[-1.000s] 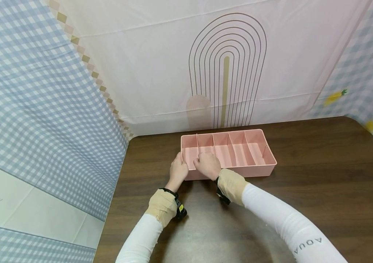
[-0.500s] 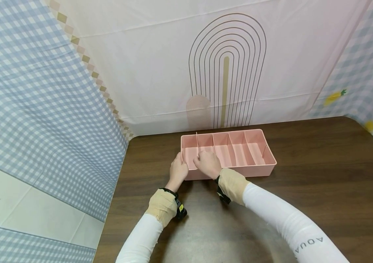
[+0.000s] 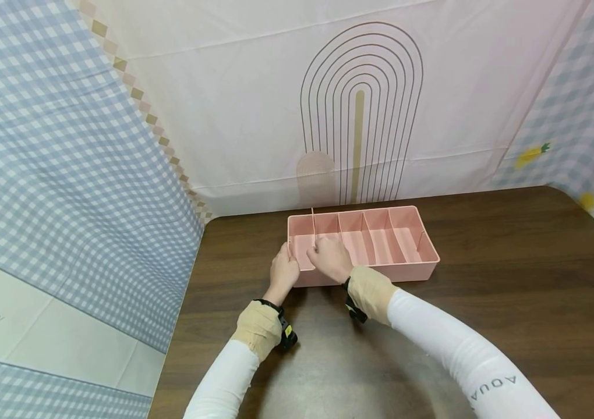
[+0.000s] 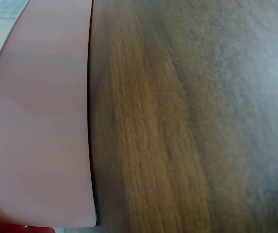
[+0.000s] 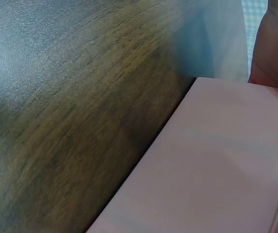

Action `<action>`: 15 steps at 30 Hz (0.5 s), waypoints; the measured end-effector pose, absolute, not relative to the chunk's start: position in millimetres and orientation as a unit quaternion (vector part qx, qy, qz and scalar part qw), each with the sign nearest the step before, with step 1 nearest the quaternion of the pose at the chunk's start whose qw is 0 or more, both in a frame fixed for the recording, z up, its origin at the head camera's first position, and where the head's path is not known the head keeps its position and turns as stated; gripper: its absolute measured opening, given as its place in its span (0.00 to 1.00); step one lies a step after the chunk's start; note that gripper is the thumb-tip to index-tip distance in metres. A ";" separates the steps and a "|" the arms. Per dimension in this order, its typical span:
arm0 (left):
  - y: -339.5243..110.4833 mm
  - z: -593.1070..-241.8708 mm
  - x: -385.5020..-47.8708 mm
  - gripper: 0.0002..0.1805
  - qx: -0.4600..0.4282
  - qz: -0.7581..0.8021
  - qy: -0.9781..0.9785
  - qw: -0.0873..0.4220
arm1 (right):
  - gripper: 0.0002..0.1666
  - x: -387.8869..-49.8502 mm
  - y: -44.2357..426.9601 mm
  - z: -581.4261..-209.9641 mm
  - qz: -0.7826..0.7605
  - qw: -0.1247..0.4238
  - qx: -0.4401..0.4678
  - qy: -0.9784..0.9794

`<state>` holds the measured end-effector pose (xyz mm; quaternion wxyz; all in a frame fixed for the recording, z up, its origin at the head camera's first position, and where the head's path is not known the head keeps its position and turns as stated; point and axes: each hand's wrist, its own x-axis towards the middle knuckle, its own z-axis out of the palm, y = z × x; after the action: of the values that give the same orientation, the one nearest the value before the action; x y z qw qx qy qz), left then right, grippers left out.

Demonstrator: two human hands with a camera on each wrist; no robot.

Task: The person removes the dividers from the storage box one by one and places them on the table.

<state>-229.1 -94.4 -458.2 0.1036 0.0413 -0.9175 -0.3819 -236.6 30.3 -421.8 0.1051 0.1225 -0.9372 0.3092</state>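
Clutching near-left corner of smooth pink plastic organizer box (image 3: pixel 393 272): left grip (image 3: pixel 283 271), fingers curled over the rim. Right grip (image 3: pixel 332 261) curled in tight, pinching leftmost divider (image 3: pixel 314 225), fingertips hidden. Divider is thin, flat, far end poking above the far rim. Box long, rectangular, rounded corners; thin upright dividers split it into five compartments. Sits on brown wood-grain worktop (image 3: pixel 512 285), near far edge.

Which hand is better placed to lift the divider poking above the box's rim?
Probably the right hand, curled at the divider; the left hand holds the box by its left end.
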 end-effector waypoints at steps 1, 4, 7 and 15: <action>-94.5 -458.1 -229.1 0.21 0.041 -0.382 -0.917 0.104 | 0.20 -236.7 30.4 -421.6 0.309 0.106 0.124 -0.937; -94.8 -457.9 -229.0 0.21 0.042 -0.382 -0.918 0.102 | 0.20 -236.8 30.5 -420.2 0.309 0.103 0.125 -0.937; -95.0 -457.9 -228.9 0.21 0.044 -0.382 -0.918 0.098 | 0.19 -236.3 30.5 -418.8 0.309 0.096 0.123 -0.938; -94.3 -458.5 -228.5 0.21 0.043 -0.385 -0.917 0.097 | 0.18 -234.4 30.8 -414.4 0.310 0.089 0.112 -0.940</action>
<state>-228.5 -94.3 -458.5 0.0966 0.0428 -0.9169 -0.3849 -234.4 30.8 -414.4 0.0891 0.1116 -0.9399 0.3103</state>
